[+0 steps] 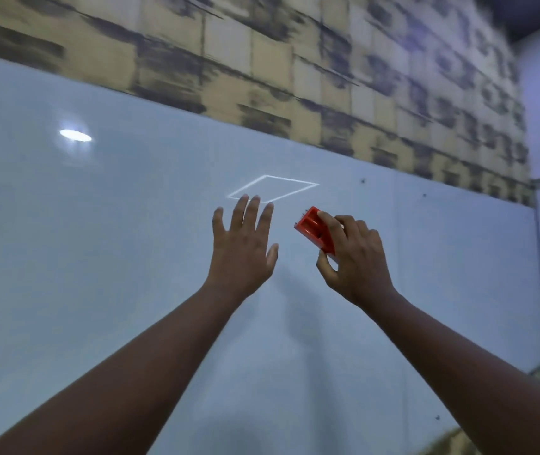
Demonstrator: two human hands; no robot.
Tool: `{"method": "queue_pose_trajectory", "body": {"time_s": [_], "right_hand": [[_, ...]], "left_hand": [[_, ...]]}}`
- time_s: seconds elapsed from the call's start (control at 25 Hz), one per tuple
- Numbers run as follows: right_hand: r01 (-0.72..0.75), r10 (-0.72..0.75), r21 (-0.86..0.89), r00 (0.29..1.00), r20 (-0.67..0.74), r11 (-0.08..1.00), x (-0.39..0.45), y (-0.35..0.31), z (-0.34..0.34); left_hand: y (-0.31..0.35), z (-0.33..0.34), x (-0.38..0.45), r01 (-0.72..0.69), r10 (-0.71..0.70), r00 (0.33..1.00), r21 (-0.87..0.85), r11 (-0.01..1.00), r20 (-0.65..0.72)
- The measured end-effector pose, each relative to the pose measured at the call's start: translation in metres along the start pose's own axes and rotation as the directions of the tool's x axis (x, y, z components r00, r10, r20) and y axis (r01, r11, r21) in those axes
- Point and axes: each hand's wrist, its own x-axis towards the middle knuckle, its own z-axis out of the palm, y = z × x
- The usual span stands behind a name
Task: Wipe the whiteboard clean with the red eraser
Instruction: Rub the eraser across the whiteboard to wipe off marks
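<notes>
Head view: the large, glossy pale blue-white whiteboard [98, 257] fills most of the frame and serves as landmark. Near the board's centre, the right hand [354, 257] holds the red rectangular plastic eraser [316, 229]; grip pinching it, fingers curled over its upper edge, thumb against its lower end. Whether the eraser touches the board surface cannot be told. Just left of the eraser, apart from it, the left hand [245, 244] is raised before the board, grip spread, fingers straight, holding nothing. Directly above the left fingertips, a white diamond-shaped outline [273, 188] shows on the board. An oval bright light reflection [75, 135] sits toward the board's upper left. Above the board's top edge runs a tan wall with dark streaked blocks [262, 60], blurred.
</notes>
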Motion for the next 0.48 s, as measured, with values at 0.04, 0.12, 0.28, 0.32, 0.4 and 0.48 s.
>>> {"method": "queue_pose_trajectory", "body": {"time_s": [0.04, 0.12, 0.28, 0.32, 0.4, 0.48], "right_hand": [[-0.002, 0.002, -0.016, 1.000, 0.012, 1.000, -0.007, 0.017, 0.005], [0.021, -0.019, -0.050, 0.999, 0.042, 0.999, -0.017, 0.049, 0.017], [0.095, -0.080, -0.157, 0.992, 0.100, 0.983, -0.026, 0.113, 0.049], [0.090, -0.073, -0.180, 0.992, 0.102, 0.980, -0.026, 0.128, 0.058], [0.079, -0.056, -0.224, 0.993, 0.105, 0.971, -0.023, 0.156, 0.076], [0.082, -0.054, -0.253, 0.992, 0.118, 0.964, -0.017, 0.186, 0.094]], "left_hand": [[0.013, 0.011, 0.008, -0.023, 0.023, 1.000, 0.003, 1.000, 0.001], [0.035, 0.033, 0.024, -0.088, 0.088, 0.996, 0.006, 0.996, -0.014], [0.070, 0.090, 0.060, -0.136, 0.133, 0.986, -0.017, 0.991, -0.104], [0.081, 0.108, 0.068, -0.127, 0.122, 0.985, -0.037, 0.991, -0.119], [0.105, 0.146, 0.084, -0.113, 0.101, 0.985, -0.077, 0.991, -0.137], [0.132, 0.182, 0.102, -0.149, 0.138, 0.984, -0.092, 0.985, -0.116]]}}
